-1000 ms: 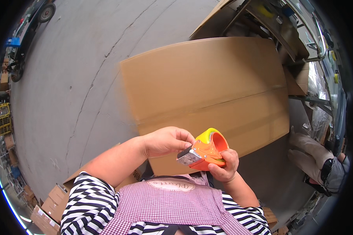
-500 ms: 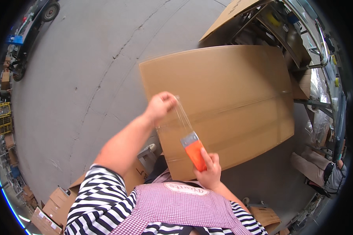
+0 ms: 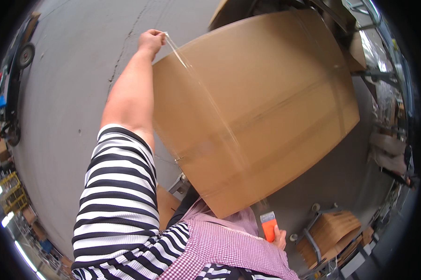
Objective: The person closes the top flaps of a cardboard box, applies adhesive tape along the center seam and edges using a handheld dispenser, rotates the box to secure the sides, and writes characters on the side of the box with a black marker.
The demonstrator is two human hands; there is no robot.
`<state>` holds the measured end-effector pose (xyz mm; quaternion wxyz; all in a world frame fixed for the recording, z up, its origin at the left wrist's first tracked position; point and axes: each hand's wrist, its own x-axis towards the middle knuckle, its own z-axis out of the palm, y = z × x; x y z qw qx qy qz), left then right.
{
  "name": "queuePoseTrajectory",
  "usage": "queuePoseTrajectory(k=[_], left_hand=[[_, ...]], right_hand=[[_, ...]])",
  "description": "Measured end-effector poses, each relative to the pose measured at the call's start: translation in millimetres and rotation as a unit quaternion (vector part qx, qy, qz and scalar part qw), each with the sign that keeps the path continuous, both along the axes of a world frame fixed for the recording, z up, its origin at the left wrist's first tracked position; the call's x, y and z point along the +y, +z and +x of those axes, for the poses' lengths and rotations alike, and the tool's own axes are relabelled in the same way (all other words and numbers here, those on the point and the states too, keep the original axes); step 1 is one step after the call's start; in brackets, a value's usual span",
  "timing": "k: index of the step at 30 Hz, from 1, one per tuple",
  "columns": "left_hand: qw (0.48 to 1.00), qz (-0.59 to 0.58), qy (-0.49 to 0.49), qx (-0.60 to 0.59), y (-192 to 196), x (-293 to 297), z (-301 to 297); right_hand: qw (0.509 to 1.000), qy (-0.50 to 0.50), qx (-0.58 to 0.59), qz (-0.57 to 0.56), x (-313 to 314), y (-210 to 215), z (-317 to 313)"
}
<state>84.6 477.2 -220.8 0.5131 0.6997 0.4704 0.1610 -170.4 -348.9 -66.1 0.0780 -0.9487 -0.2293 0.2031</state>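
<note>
A large brown cardboard box lies in front of me with a broad flat side facing up. My left hand is stretched out past its far left corner, fingers pinched on the end of a strip of clear packing tape. From there the strip runs slantwise above the cardboard toward my body; its near stretch is faint and blurred. Low at my right side, just off the box's near edge, my right hand grips an orange tape dispenser with a grey front end.
A cart carrying cardboard stands at the lower right. Metal racks and clear plastic wrap are beyond the box on the right. A wheeled trolley stands far left on the grey floor. Another person's legs show at the right rim.
My left hand has gone far forward and left, drawing out a much longer strip of tape. My right hand has pulled back and right with the dispenser, from above the box to beside it.
</note>
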Motion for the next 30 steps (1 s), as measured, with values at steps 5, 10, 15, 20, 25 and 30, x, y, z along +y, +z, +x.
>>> queuePoseTrajectory(k=[5,10,15,20,25,30], left_hand=[[0.978,-0.007,-0.064,0.199,-16.9,-7.2,15.8],[0.931,-0.177,-0.143,0.285,-28.6,-0.4,25.5],[0.885,0.088,-0.156,0.431,-43.4,34.1,12.2],[0.863,0.468,-0.160,-0.104,4.8,-107.0,5.5],[0.868,-0.185,-0.459,0.036,93.4,-334.9,-130.4],[0.976,-0.075,-0.189,-0.071,117.3,-391.5,-236.9]], right_hand=[[0.999,-0.031,0.026,-0.027,29.0,-25.6,17.8],[0.999,-0.029,0.012,0.033,31.8,-90.1,41.8],[0.970,-0.102,0.204,-0.084,60.9,-71.7,76.6],[0.965,-0.238,0.073,0.087,71.8,-7.5,44.1],[0.959,-0.073,-0.043,0.271,114.1,39.6,74.5],[0.921,-0.134,-0.021,0.366,149.2,38.3,79.6]])
